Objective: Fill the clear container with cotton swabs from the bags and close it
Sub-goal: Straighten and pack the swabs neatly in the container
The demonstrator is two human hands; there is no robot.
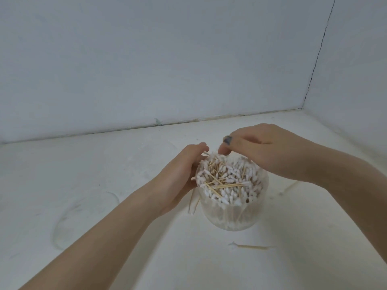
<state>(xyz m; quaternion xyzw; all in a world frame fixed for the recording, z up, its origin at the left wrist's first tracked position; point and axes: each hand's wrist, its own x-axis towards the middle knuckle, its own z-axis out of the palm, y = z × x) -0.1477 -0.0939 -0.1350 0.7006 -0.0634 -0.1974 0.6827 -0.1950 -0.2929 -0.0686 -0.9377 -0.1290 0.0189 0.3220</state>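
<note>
While the white surface [104, 185] spread beneath everything, the clear container [230, 214] stood upright on it, packed to the rim with cotton swabs [230, 178]. The left hand [178, 174] curled around the container's left side, holding it. The right hand [261, 151] hovered over the far rim, fingertips [224, 150] pinched close at the swab tips. A loose swab [251, 246] lay nearby.
</note>
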